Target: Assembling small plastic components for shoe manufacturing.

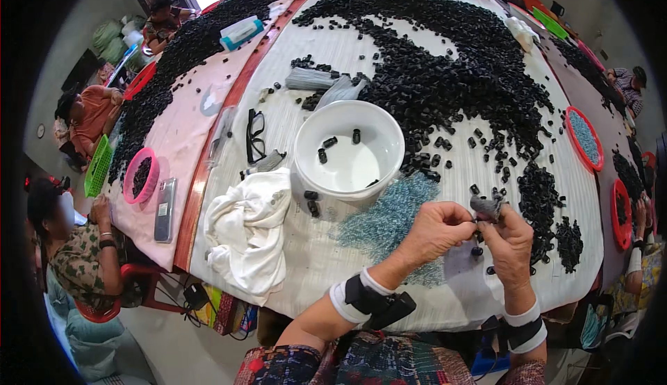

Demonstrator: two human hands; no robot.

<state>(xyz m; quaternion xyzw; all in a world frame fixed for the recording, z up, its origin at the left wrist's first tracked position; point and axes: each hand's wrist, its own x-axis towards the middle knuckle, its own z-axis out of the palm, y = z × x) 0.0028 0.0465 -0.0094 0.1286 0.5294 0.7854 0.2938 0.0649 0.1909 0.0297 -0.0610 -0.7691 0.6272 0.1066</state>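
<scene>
Low over the near right of the table, my left hand (436, 231) and my right hand (508, 244) meet fingertip to fingertip. My right hand is closed on what looks like a small black cylindrical piece, mostly hidden by the fingers; a grey cover (488, 206) wraps one of its fingers. The left thumb and forefinger are pinched together at that piece, and what they hold is too small to make out. To the left of the hands spreads a heap of tiny clear bluish pieces (389, 222). Past it stands a white tub (301, 150) with a few black pieces inside.
A big pile of black pieces (445, 79) covers the far table. Left lie a white cloth (246, 235), eyeglasses (256, 136), grey bundles (340, 93) and a phone (165, 211). A red-rimmed tray (571, 129) of bluish pieces sits right. Several people work around the tables.
</scene>
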